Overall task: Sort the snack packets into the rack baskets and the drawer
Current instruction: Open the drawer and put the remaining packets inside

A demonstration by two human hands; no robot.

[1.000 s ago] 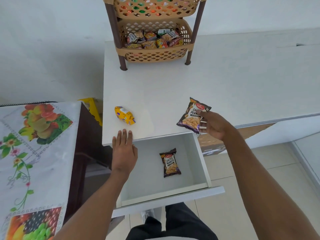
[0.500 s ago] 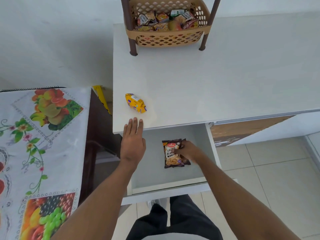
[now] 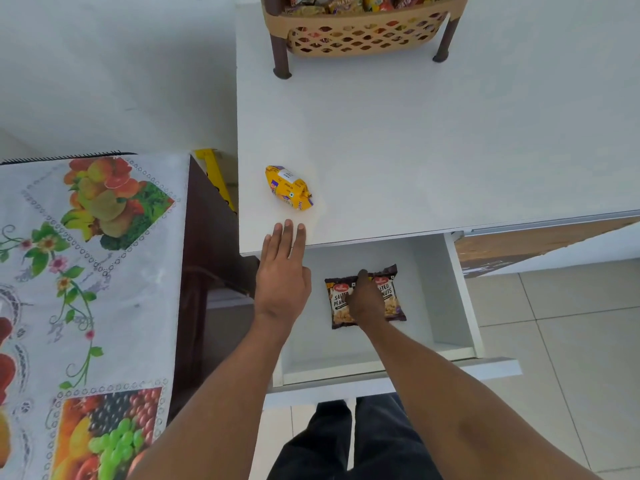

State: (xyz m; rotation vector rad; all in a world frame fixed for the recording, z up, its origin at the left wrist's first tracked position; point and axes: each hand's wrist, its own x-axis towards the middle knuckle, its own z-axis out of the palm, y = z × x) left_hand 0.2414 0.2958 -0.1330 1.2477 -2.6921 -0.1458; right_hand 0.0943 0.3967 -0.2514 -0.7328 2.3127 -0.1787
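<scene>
Two dark salted-peanuts packets lie side by side on the floor of the open white drawer [image 3: 460,299]: the left packet [image 3: 336,303] and the right packet [image 3: 392,292]. My right hand [image 3: 365,303] lies on top of them across the gap between them, fingers stretched out flat, not gripping. A yellow snack packet [image 3: 289,187] lies on the white counter [image 3: 450,150] near its front left corner. My left hand [image 3: 282,271] rests flat and empty on the counter's front edge, fingertips just short of the yellow packet. The tan rack basket [image 3: 363,32], holding several packets, stands at the counter's back.
A table with a fruit-print cloth [image 3: 86,271] stands close on the left. A yellow object [image 3: 216,174] sits in the gap between that table and the counter. The rack's brown legs [image 3: 281,60] stand on the counter. Tiled floor [image 3: 571,341] lies to the right.
My right hand carried a peanuts packet from above the counter edge down into the drawer and laid it beside the one lying there. My left hand stayed on the counter edge.
</scene>
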